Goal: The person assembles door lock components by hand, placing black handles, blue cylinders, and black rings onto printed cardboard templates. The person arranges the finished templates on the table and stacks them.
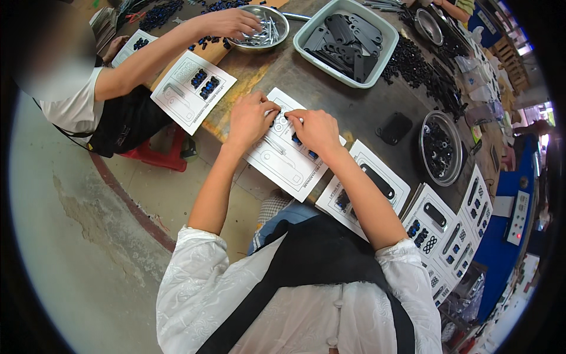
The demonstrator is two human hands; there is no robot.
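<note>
Both grips pinch small parts onto the white card (283,154): left hand (250,118), right hand (315,128).

— What is under the left hand (250,120) and the right hand (315,131)?

— A white card (283,159) with a clear glossy plastic blister, on a worn, scuffed wooden table (354,106) with a dull sheen.

— And beyond the fingers?

— A pale green plastic tub (306,35), smooth and matt, full of flat matt black plastic pieces (345,38). To its left a shiny metal bowl (277,15) holds bright metal pins (262,32).

— Right of the right hand?

— A matt black pad (394,128) and another gleaming metal bowl (439,147).
</note>
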